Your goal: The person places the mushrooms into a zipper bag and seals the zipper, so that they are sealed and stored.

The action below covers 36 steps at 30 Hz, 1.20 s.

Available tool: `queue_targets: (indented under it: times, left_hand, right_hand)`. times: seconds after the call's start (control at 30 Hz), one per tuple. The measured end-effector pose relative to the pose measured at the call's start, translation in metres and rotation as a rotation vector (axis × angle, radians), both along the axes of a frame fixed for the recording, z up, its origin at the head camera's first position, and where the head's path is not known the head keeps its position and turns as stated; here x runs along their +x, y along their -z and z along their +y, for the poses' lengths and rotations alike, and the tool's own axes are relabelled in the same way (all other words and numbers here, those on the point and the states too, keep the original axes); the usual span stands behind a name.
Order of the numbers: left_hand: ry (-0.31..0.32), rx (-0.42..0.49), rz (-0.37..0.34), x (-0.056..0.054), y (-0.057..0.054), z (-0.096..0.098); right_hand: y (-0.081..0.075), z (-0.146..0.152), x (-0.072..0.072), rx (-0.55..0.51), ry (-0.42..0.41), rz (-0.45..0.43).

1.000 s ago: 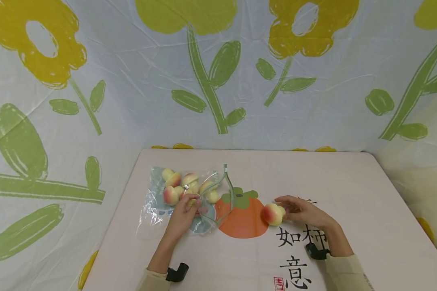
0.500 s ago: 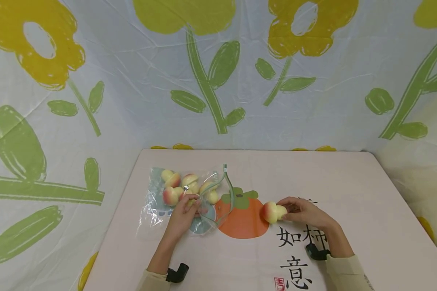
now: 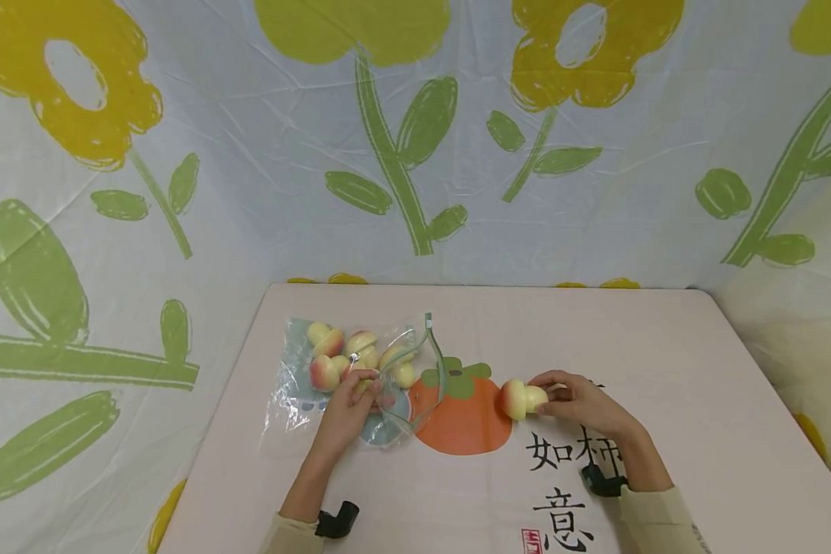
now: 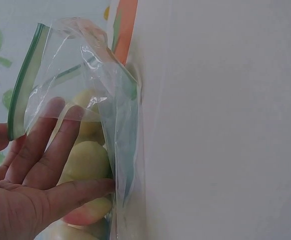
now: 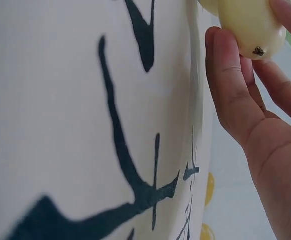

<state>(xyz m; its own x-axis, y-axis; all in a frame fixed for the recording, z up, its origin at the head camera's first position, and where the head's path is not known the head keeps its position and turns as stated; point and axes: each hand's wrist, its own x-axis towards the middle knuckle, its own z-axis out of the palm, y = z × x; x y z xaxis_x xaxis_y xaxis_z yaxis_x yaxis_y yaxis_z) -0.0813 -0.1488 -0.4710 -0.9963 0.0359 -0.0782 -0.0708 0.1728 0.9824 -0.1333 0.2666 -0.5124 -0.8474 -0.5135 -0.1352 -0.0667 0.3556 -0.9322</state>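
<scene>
A clear zip bag (image 3: pixel 298 415) with a green closure strip lies at the left of the table, several yellow-and-red toy mushrooms (image 3: pixel 325 372) inside. My left hand (image 3: pixel 352 400) holds the bag at its mouth. In the left wrist view, the bag's green strip (image 4: pixel 23 85) runs between my fingers, with two fingers showing through the film. To the right, beside the printed persimmon, my right hand (image 3: pixel 582 400) pinches one toy mushroom (image 3: pixel 514 399) by its stem, cap pointing left. In the right wrist view, a small dark mark shows on the end of the mushroom's stem (image 5: pixel 250 30).
A pale cloth (image 3: pixel 415 500) with an orange persimmon print (image 3: pixel 467 423) and black characters (image 3: pixel 561 515) covers the table. Behind it and at both sides hangs a white curtain (image 3: pixel 249 154) with yellow flowers. A black wrist mount (image 3: pixel 339 521) sits on each forearm.
The toy mushroom in my right hand has turned, its stem now showing more from the side, and it has risen slightly. My left hand and the bag have stayed in place.
</scene>
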Motion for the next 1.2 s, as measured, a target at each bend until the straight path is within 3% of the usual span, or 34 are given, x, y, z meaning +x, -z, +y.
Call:
queue_targets:
  times: [0.43, 0.7, 0.9, 1.2]
  left_hand:
    - [-0.013, 0.020, 0.000, 0.000, 0.002, 0.001]
    - [0.009, 0.027, 0.002, -0.001, 0.002, -0.001]
    - [0.035, 0.036, 0.001, -0.002, 0.002, -0.003]
    - [0.026, 0.045, -0.005, -0.002, 0.003, -0.002]
  right_hand:
    - [-0.001, -0.019, -0.002, -0.017, 0.008, 0.115]
    - [-0.004, -0.048, -0.008, -0.070, 0.006, 0.087]
    - [-0.006, -0.072, -0.011, -0.103, 0.049, 0.066]
    - [-0.005, -0.101, -0.016, -0.119, 0.107, 0.056]
